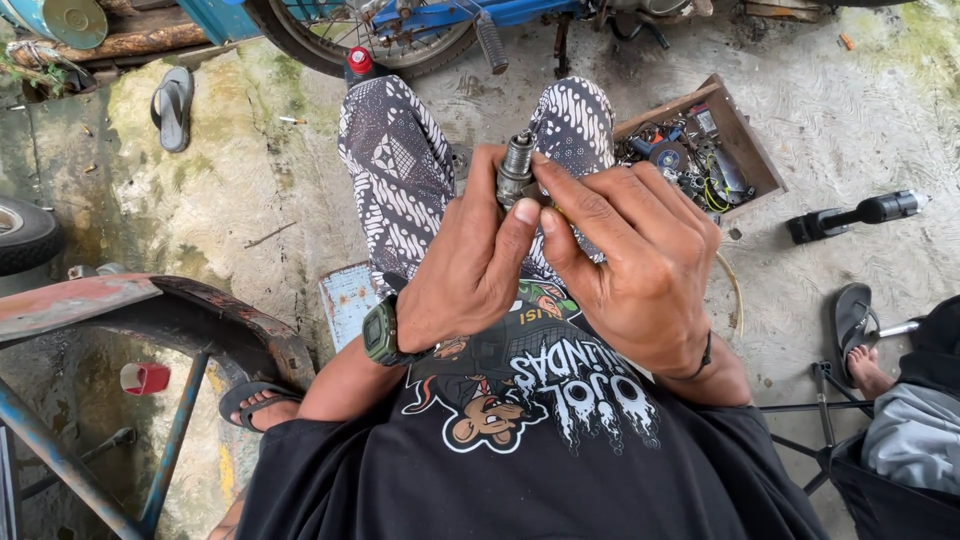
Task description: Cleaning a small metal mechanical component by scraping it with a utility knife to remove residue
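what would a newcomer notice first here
Both hands, the left hand and right hand, meet at the centre around a small metal spark plug, above the person's patterned trousers. To the right, a wooden tray of small parts sits on the wet concrete floor, with a blue motorbike along the top.

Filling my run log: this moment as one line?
left hand: grips spark plug | right hand: fingertips on plug | wooden parts box: on ground
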